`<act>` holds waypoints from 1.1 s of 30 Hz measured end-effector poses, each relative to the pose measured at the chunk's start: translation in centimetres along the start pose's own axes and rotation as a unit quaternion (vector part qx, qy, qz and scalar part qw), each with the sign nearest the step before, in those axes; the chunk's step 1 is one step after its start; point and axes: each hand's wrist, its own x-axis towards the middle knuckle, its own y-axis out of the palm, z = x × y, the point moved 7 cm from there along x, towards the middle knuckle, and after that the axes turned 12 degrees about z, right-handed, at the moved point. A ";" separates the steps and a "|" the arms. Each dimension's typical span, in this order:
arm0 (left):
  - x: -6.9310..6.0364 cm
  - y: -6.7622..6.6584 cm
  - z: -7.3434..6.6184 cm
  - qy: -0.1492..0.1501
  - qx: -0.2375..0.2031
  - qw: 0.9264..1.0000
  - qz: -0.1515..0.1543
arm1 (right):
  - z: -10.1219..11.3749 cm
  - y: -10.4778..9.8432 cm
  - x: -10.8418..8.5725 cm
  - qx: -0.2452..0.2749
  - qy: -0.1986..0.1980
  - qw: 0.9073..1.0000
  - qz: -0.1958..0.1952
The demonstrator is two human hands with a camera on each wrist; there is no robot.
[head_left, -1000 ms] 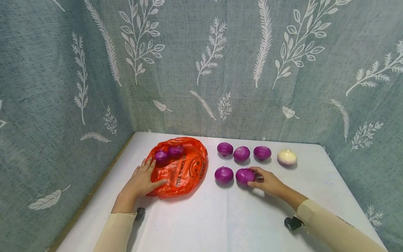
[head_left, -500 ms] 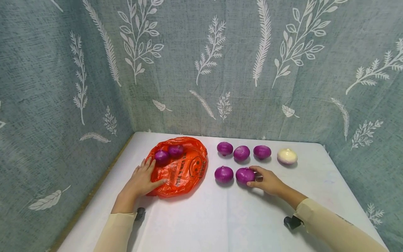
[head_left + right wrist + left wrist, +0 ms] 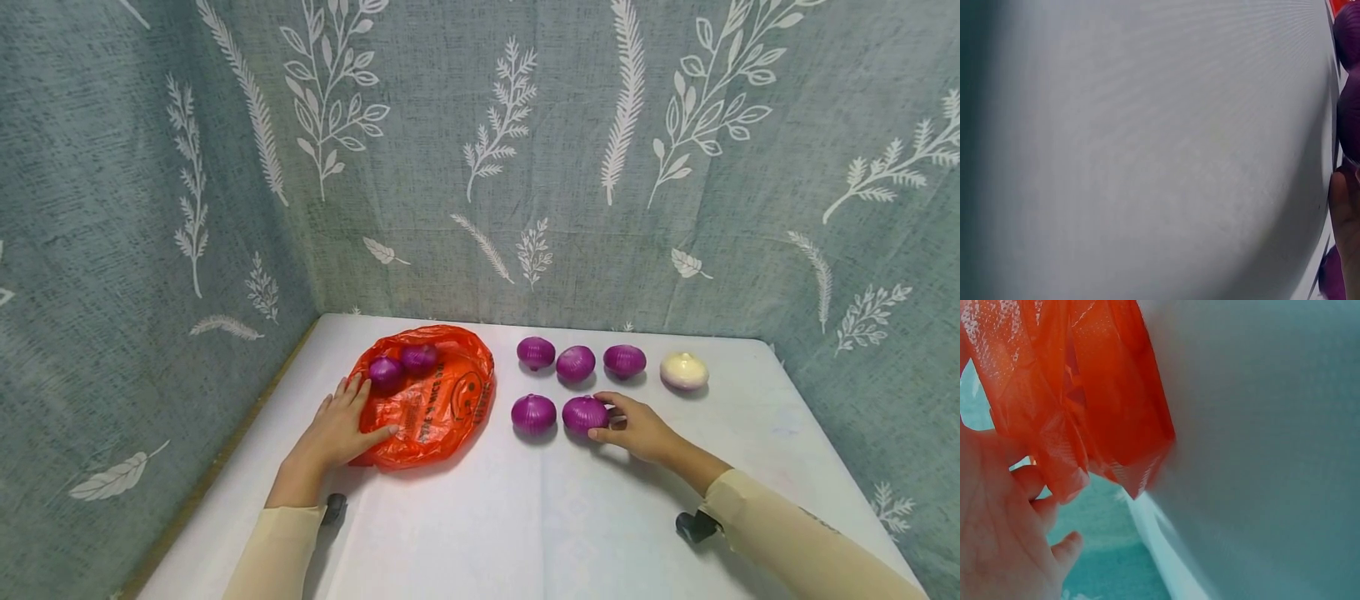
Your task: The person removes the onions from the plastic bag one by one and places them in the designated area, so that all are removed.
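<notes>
Purple and glossy, a round, ribbed onion [image 3: 583,415] sits just lower right of centre, gripped by the right hand [image 3: 637,427]; at left, the left hand [image 3: 339,423], fingers spread, touches a crinkled red bag [image 3: 442,437]. Farther back, right, rests a cream-topped bulb [image 3: 684,372].

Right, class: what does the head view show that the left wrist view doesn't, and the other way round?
Only the head view: the right hand holding a purple onion, four more loose purple onions, the pale onion, and the smiley on the bag.

Only the left wrist view: the palm side of the left hand.

Both: the left hand, the bag, the table and the cloth.
</notes>
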 end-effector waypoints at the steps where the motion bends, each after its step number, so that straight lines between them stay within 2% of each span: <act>1: 0.0 0.0 0.0 0.000 0.000 1.000 0.000 | 0.0 0.0 0.0 -0.002 -0.002 1.000 0.000; 21: 0.2 0.0 -0.2 0.001 -0.001 1.000 0.001 | 0.2 -0.1 0.0 0.000 -0.007 1.000 -0.004; 33: 0.2 -0.1 -0.1 0.000 -0.001 1.000 0.004 | 0.1 -0.6 -0.6 -0.013 0.003 1.000 -0.016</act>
